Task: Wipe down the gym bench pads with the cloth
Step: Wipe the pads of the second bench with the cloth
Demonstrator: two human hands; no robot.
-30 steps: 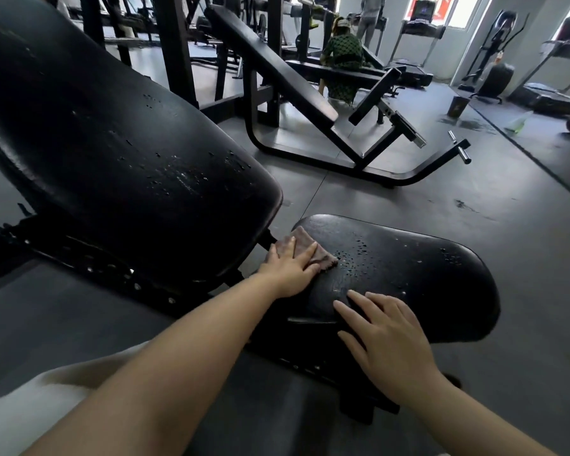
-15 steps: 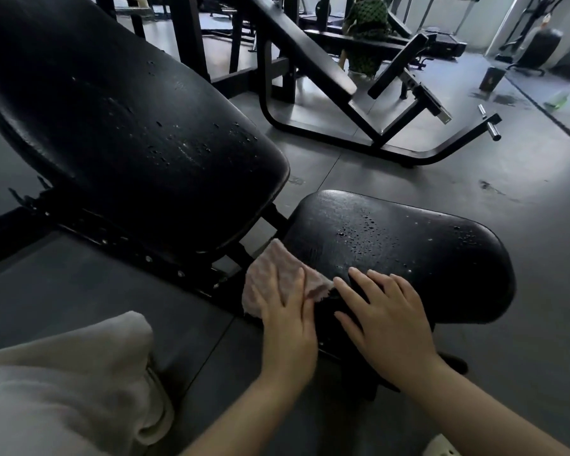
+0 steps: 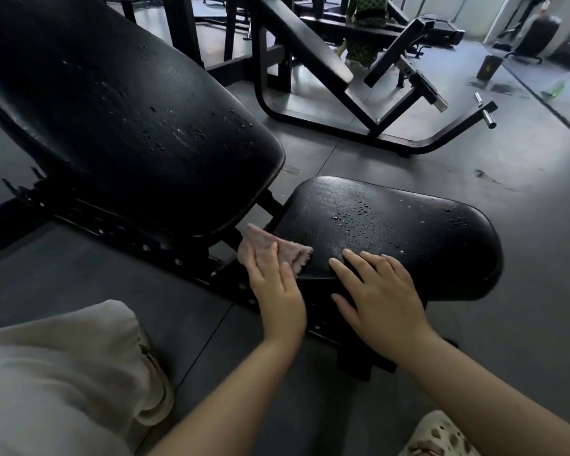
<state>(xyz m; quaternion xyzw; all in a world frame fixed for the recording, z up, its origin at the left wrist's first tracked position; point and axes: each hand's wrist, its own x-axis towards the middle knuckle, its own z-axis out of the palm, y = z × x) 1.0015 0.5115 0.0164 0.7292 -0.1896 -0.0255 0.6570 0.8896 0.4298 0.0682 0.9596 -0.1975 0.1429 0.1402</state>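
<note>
A black seat pad [image 3: 408, 225] with water droplets lies in front of me, and a large tilted black back pad [image 3: 129, 120] rises to its left. A pinkish cloth [image 3: 264, 245] lies over the seat pad's near left corner. My left hand [image 3: 277, 287] presses flat on the cloth with straight fingers. Beside it, my right hand [image 3: 379, 297] rests flat on the seat pad's near edge, fingers spread, holding nothing.
The bench's black metal frame [image 3: 139, 238] runs under the pads. Another black incline bench [image 3: 343, 77] stands on the grey floor behind, with a person in green beyond it. My light trouser leg [image 3: 56, 373] fills the lower left, and a shoe [image 3: 438, 436] shows at the bottom right.
My left hand has drawn the cloth from the top of the seat pad back to its near left corner and shifted slightly. My right hand stays on the near edge.
</note>
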